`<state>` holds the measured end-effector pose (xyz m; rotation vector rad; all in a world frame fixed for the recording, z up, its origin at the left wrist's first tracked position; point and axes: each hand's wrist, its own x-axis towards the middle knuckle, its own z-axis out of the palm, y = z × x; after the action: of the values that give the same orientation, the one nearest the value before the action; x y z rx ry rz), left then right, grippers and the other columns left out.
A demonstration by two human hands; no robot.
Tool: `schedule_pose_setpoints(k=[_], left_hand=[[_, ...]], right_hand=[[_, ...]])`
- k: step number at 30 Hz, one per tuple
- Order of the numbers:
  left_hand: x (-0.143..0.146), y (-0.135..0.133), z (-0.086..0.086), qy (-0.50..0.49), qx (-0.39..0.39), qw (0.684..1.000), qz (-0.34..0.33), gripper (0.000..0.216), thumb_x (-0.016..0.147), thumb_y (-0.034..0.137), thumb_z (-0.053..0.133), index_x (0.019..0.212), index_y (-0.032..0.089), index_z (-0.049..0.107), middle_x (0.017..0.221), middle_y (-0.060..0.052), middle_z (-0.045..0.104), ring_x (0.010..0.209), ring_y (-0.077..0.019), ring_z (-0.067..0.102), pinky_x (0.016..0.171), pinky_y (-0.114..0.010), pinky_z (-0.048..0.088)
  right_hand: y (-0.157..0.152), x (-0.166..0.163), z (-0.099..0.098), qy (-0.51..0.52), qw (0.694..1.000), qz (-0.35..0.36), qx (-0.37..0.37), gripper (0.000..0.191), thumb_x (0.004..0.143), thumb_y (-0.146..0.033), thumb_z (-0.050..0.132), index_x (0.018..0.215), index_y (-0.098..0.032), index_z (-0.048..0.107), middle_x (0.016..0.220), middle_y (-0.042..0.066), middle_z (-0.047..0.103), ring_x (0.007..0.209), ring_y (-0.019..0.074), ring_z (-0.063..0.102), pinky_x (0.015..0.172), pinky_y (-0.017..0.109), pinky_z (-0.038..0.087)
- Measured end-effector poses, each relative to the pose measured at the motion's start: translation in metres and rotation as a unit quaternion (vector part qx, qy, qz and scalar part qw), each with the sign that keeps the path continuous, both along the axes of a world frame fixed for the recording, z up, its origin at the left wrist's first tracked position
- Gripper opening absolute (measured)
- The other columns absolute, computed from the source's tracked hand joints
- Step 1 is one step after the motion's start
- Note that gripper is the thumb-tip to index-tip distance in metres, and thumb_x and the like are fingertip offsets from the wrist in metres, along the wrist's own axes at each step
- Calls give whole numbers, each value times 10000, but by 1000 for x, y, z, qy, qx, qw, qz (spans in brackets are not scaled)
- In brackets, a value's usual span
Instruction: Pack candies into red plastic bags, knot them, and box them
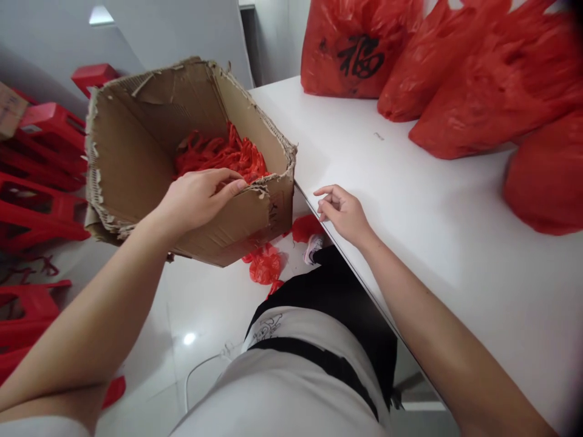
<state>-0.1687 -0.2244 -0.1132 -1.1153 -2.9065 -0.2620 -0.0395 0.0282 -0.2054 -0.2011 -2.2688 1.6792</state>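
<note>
My left hand (198, 197) grips the torn near rim of a brown cardboard box (132, 158), fingers curled over the edge. Inside the box lies a heap of red plastic bags (218, 155). The box hangs beside the white table (410, 206), its corner touching the table's edge. My right hand (342, 211) rests on the table's near edge with loosely curled fingers and nothing in it.
Several filled red plastic bags (478, 79) crowd the table's far right; one carries a black character (362, 56). Red plastic stools (40, 164) stand stacked at left. Loose red bags (266, 264) lie on the white floor below the box.
</note>
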Motion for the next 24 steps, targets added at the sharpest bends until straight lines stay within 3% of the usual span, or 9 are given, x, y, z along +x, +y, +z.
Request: schedule_pose_setpoints(k=[6,15,18,21,24], left_hand=[[4,-2,-2,11,19,999,-48,445,959,510,321,1115,256,652,1117,-20,705,996,-252,641,847,-340,455],[3,-2,4,-21,40,998,-47,405,944,500,370,1144,267,633,1161,-23,686,1036,-259,626,920,-368,450],[22,2,11,1,138,990,-25,318,916,471,429,1136,338,616,1184,5,665,1083,-259,618,981,-389,445],[44,18,8,-46,267,963,9,236,855,461,499,1066,492,601,1122,73,674,1027,-262,645,951,-402,489],[61,54,-10,-137,307,939,-75,234,833,441,522,1035,541,586,1076,75,677,1000,-276,653,902,-431,526]], right_hand=[[-2,0,-3,11,1000,-6,3,177,855,-219,492,1000,-210,593,718,-55,552,591,80,588,670,249,467],[-4,-3,-4,-1,1000,-11,-8,178,838,-232,494,987,-207,589,697,-57,560,583,90,595,656,240,478],[-7,-1,0,-2,1000,-18,11,190,846,-221,486,995,-204,604,690,-53,581,598,90,585,671,234,467],[-9,18,10,-20,999,-16,44,183,843,-196,505,975,-206,631,717,-37,618,645,96,573,681,224,453],[-8,64,25,-48,996,-3,78,187,832,-162,521,958,-200,653,786,-13,647,702,105,577,690,218,453]])
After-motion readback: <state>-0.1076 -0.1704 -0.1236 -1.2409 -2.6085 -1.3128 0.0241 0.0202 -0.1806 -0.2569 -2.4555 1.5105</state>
